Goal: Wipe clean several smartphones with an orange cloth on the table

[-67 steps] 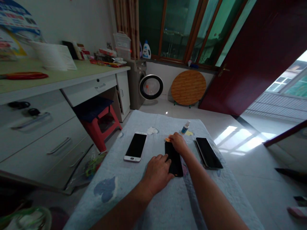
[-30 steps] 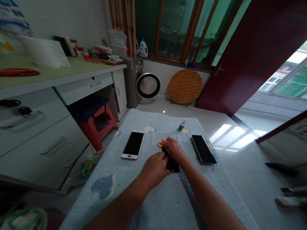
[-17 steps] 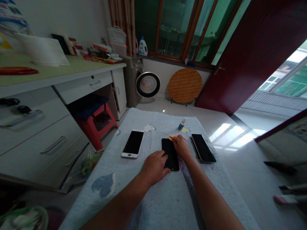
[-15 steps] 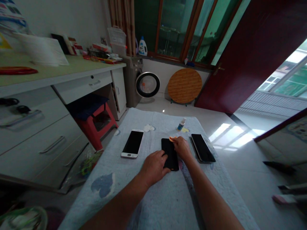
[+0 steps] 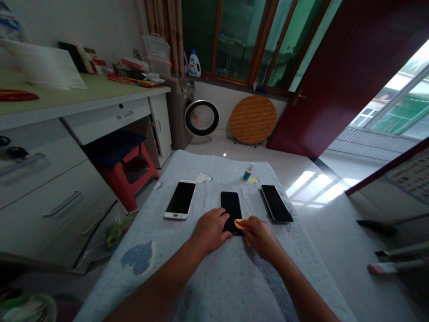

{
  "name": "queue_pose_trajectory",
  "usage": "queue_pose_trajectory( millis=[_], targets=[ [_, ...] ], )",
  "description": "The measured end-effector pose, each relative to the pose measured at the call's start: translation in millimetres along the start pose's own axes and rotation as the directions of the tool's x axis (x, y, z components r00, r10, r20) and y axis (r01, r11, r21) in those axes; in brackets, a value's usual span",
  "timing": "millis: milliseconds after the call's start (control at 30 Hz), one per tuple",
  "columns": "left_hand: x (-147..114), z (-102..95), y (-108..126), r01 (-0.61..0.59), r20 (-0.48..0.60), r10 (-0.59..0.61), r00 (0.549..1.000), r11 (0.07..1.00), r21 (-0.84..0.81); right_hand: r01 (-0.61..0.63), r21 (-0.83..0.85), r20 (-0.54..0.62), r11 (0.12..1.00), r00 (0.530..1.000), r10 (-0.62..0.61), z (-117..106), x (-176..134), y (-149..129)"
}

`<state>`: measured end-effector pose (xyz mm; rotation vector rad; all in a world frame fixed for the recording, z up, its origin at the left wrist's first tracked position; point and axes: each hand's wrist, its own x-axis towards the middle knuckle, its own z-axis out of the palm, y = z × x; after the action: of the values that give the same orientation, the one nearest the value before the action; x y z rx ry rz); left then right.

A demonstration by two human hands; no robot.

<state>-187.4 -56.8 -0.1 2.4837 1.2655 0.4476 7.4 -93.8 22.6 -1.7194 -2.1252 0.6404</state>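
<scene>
A black smartphone (image 5: 231,203) lies flat on the cloth-covered table, its screen dark. My left hand (image 5: 209,230) grips its lower left side, with fingers over the edge and the thumb at the bottom corner. Bunched in the fingers of my right hand (image 5: 259,237) is an orange cloth (image 5: 240,223), pressed on the phone's lower right part. To the left rests a white-framed smartphone (image 5: 181,200). On the right lies another dark-screened phone (image 5: 276,203), apparently stacked on something light-edged. A small spray bottle (image 5: 247,172) with a blue label stands beyond my hands.
A pale blue cloth (image 5: 140,295) with heart patterns covers the table. Left are a desk (image 5: 110,103) and a red stool (image 5: 140,170). A washing machine (image 5: 181,112) with its door open and a round wooden tabletop (image 5: 254,119) stand at the back.
My right hand has moved the orange cloth from the phone's top right corner down toward its lower right part. My left hand stays on the phone; the view has shifted slightly.
</scene>
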Motion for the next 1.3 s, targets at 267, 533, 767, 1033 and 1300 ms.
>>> queue_pose_trajectory(
  millis=[267,533,767,1033,1300],
  targets=[
    [2.0,2.2,-1.0,-0.005,0.037,0.005,0.999,1.000,0.006,-0.109,-0.028,-0.211,0.994,0.972,0.101,17.8,24.5,12.7],
    [3.1,0.9,-1.3,-0.020,0.054,0.021,0.998,1.000,-0.005,-0.256,-0.060,-0.302,0.965,0.926,0.227,11.7,86.7,10.4],
    [3.5,-0.6,-1.3,-0.027,0.052,0.027,0.998,1.000,-0.003,-0.187,-0.187,-0.192,0.964,0.970,0.150,4.0,131.4,11.3],
    [4.2,-0.3,-1.7,-0.012,0.004,0.012,1.000,1.000,-0.010,0.093,-0.230,-0.057,0.969,0.992,-0.109,19.5,147.2,-1.6],
    [3.5,-3.0,0.2,0.062,-0.080,-0.066,0.995,0.997,-0.054,0.291,-0.183,0.031,0.939,0.956,-0.290,21.1,127.3,-2.6]
  ],
)
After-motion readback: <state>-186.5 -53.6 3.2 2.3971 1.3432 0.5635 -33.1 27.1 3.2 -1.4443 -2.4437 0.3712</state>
